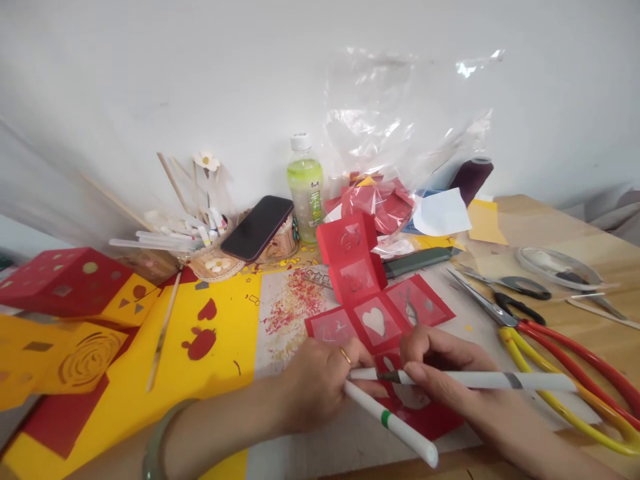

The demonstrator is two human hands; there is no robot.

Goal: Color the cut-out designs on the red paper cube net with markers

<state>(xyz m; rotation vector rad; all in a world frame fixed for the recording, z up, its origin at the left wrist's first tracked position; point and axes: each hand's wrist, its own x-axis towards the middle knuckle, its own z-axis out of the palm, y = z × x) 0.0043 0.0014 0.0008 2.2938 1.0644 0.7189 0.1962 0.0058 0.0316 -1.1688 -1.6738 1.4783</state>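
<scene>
Yellow card (230, 373) on the left, red cutouts (202, 345) on top. Now the left hand (320, 380), its grip closed round a green-banded pen (407, 437)! Red net (374, 298) spreads between and beyond the hands. Here's the right hand (447, 350), grip pinched on a white pen (480, 380), dark end leftward. Scissors (493, 307) lie far right.

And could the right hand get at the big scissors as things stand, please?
Probably yes: the big scissors lie close by on its own side, though the right hand would likely have to put down its marker first.
</scene>
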